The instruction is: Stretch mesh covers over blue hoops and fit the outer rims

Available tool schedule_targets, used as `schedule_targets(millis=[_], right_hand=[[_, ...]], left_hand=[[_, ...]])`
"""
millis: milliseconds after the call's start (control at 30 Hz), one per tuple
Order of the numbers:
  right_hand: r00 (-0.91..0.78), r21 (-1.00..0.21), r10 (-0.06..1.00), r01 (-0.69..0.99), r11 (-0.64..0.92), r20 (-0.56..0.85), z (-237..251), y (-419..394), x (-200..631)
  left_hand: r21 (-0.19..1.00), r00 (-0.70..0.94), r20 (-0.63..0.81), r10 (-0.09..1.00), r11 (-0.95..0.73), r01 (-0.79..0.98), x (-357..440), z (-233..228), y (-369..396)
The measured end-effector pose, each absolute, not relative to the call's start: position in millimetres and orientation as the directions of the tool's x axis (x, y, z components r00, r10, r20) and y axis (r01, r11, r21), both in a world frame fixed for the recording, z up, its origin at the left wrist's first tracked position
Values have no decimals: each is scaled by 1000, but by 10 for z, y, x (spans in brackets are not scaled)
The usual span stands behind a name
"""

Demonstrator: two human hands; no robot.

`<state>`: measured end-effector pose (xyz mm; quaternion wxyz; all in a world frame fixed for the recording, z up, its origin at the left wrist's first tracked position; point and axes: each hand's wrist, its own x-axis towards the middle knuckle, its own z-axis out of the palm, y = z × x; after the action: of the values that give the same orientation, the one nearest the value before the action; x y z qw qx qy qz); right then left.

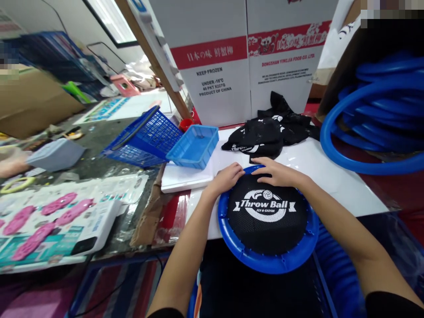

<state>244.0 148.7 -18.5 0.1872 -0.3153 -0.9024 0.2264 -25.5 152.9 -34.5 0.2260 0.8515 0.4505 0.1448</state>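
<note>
A round blue plastic ring [268, 263] with black mesh cloth [265, 234] across it leans over the near table edge. The cloth carries white "Throw Ball" print. My left hand [228, 178] has its fingers bent together on the ring's far left rim. Beside it, my right hand [276, 171] grips the far rim, its thumb and fingers at the cloth's edge. Some of the fingertips are hidden, and so is the ring's underside. Just beyond my hands lies a heap of black printed cloths [260, 134].
Several blue rings [371, 165] are piled at the right. A blue tray [195, 148] and a tilted blue basket [145, 139] stand on the left. White cartons [218, 101] rise behind. Pink pieces [36, 240] lie on a sheet, and another person's hand [13, 163] is at far left.
</note>
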Motion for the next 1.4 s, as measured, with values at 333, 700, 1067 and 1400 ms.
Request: schedule_targets(millis=[333, 700, 1067, 1400], right_hand=[[-702, -570, 710, 562, 599, 53, -120, 1441, 2381], [-716, -527, 698, 592, 610, 2, -91, 1447, 2386], [-726, -517, 687, 595, 615, -19, -75, 1450, 2399], [-683, -691, 724, 476, 544, 99, -128, 1598, 2378]], left_hand=[[654, 548, 41, 835, -437, 617, -274, -377, 1629], [573, 503, 54, 863, -439, 692, -196, -355, 1601], [686, 496, 66, 866, -400, 608, -196, -352, 1647], [601, 666, 246, 705, -650, 466, -56, -256, 1481]])
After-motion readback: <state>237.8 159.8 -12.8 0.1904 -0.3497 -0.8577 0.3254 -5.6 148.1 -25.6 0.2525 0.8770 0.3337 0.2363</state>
